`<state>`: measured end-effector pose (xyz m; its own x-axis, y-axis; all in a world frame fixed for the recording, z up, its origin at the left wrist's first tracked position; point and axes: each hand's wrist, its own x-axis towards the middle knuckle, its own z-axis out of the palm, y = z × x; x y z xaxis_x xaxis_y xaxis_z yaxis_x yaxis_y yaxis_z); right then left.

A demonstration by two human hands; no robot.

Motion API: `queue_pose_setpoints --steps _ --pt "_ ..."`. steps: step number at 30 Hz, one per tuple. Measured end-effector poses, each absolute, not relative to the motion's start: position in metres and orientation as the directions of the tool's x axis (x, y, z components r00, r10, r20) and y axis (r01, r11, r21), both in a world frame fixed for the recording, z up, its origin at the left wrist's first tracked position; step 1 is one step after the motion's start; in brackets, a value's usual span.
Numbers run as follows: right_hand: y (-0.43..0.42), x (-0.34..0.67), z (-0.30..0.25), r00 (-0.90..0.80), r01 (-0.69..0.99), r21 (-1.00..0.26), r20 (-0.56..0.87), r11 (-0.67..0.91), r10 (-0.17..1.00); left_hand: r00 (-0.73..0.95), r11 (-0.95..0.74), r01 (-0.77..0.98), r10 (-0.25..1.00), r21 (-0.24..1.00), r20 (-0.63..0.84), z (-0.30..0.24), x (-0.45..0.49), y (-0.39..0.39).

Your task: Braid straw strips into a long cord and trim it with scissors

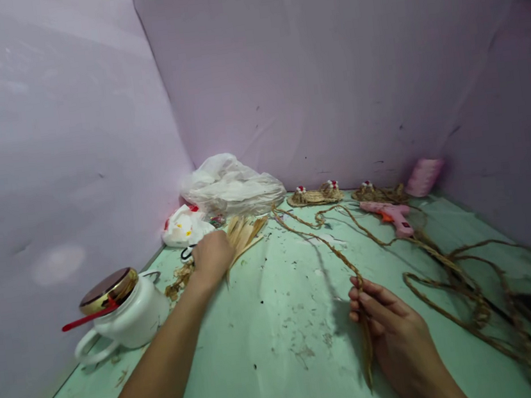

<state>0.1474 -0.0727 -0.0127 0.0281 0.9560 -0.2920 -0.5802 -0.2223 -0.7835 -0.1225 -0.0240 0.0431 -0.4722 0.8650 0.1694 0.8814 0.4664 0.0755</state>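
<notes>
My right hand [392, 332] is closed, its thumb and fingers pinching a brown braided cord [337, 253] near its loose end. Below the grip that tail hangs down, and the rest of the cord runs back across the table in curves. On the left, my left hand [212, 257] reaches to the near end of a bundle of pale dried strips [245, 232]. Its fingers are hidden behind the back of the hand, so whether it grips any strips does not show. Close to that hand lie a dark curved loop and brown scraps [179, 280].
A white mug [137, 315] with a gold-rimmed lid [107, 291] and red stick stands left. At the back are a white plastic bag [230, 187], woven pieces with red-and-white trim [316, 197], a pink glue gun [393, 214] and a pink roll [424, 177]. More cord coils right.
</notes>
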Motion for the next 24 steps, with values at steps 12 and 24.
queue_pose_setpoints --steps 12,24 --pt "-0.074 0.144 -0.013 -0.007 -0.558 -0.802 -0.253 -0.214 0.967 -0.607 0.606 0.794 0.794 -0.042 -0.019 0.031 -0.181 -0.002" --pt "-0.073 0.144 -0.015 -0.047 -0.520 -0.829 -0.214 -0.207 0.976 -0.638 0.640 0.764 0.768 -0.080 0.055 0.051 -0.188 -0.014"
